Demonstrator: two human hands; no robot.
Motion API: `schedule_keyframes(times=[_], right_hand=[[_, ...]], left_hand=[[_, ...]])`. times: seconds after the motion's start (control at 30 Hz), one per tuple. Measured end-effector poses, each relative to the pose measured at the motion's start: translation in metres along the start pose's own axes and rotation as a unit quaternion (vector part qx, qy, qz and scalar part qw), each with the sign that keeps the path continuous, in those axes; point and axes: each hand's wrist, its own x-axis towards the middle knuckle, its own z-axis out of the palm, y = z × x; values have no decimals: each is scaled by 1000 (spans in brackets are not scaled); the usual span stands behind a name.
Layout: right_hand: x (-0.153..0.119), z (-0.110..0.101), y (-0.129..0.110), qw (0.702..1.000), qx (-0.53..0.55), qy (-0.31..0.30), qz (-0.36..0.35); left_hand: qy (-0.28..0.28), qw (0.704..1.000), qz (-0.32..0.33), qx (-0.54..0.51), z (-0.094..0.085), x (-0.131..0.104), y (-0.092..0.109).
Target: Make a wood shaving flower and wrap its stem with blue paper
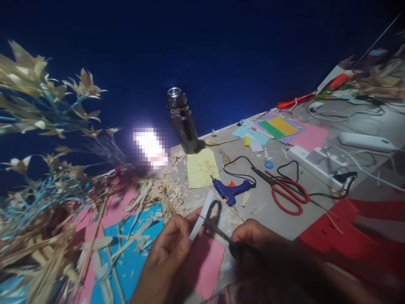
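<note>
Between the thumb and fingers of my left hand (171, 245) is a narrow white paper strip (206, 209), tilted upward. My right hand (251, 234) is closed around a small pair of dark scissors (218, 231). The scissors' blades point left, and their tips reach the strip close to my left fingers; whether they cut into it I cannot tell. Under both hands lies a pink paper sheet (209, 264). Just beyond them rests a blue glue gun (229, 192), its nozzle toward a yellow paper (196, 171).
Red-handled scissors (289, 190) lie to the right, near a white power strip (319, 166) with cables. A dark flask (183, 122) stands at the table's back edge. Dried husk flowers (87, 88) rise at left above husk scraps (152, 196) and blue paper (126, 257).
</note>
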Motion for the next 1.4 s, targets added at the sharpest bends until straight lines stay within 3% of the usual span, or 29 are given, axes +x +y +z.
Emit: schedule_keyframes(times=[0.1, 0.27, 0.37, 0.4, 0.47, 0.53, 0.57, 0.63, 0.77, 1.0, 1.1, 1.23, 1.33, 1.4], right_hand=[[2, -3, 5, 1000, -13, 2, -8], [-6, -24, 4, 996, -36, 18, -86], [-25, -47, -2, 974, -163, 113, -112], [-32, -55, -3, 949, -249, 152, -122], [-43, -71, -2, 864, -428, 231, -133], [-51, -83, 3, 788, -534, 280, -125], [-53, -86, 5, 763, -562, 297, -117], [-54, -90, 7, 742, -588, 310, -89], [-52, -88, 3, 768, -577, 276, -32], [-57, -99, 6, 785, -572, 234, -39], [-60, -98, 8, 781, -557, 268, -88], [-54, -76, 0, 774, -519, 322, -166], [-34, -52, -7, 774, -534, 255, -226], [-16, -37, -8, 752, -555, 194, -298]], left_hand=[[9, 1000, -7, -8, -2, 2, 0], [18, 999, -28, -9, 1, 2, 5], [33, 999, -40, 11, 0, 1, 11], [46, 998, -33, 24, -1, 1, 13], [63, 996, 0, 63, -5, 2, 13], [66, 989, 58, 121, -10, 4, 10], [66, 981, 94, 154, -12, 6, 7], [79, 959, 162, 217, -17, 9, 1], [127, 925, 228, 277, -29, 12, 1], [123, 926, 216, 286, -51, 7, 15], [135, 922, 221, 286, -52, 2, 5], [131, 938, 198, 253, -49, -14, -13], [71, 947, 151, 276, -48, -28, -22], [28, 950, 127, 285, -47, -33, -25]])
